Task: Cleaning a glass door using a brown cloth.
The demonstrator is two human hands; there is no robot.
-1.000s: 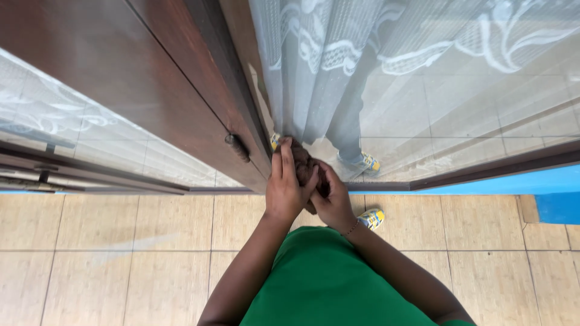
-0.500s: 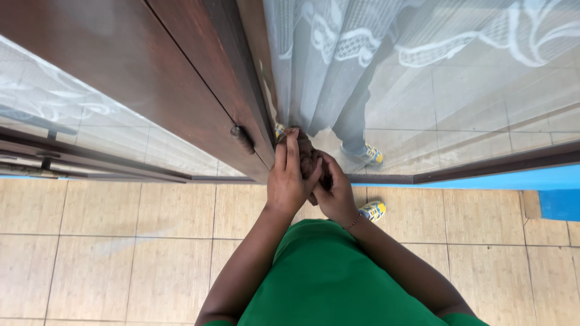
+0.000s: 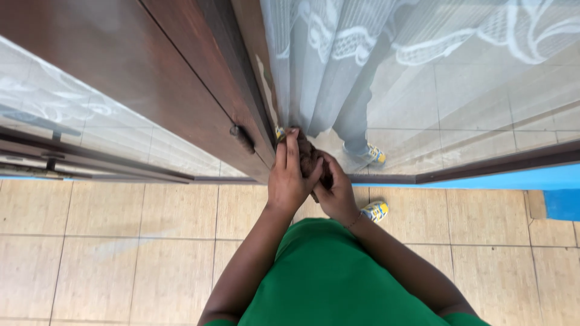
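Door handle (image 3: pixel 314 163) under two hands (image 3: pixel 311 181)

Both my arms run up from the bottom of frame and converge at centre. Left forearm (image 3: pixel 251 259) angles up-right, wrist straight. Left hand (image 3: pixel 290 178) is back-up to the camera, fingers (image 3: pixel 289 151) extended together and pointing away from me, thumb hooked right across the other hand. Right forearm (image 3: pixel 405 259) angles up-left, wrist bent inward. Right hand (image 3: pixel 335 193) sits just beside and partly under the left, touching it, fingers curled tight; fingertips hidden. Can't tell what the curl closes on. Upper arms and torso in green short sleeves.
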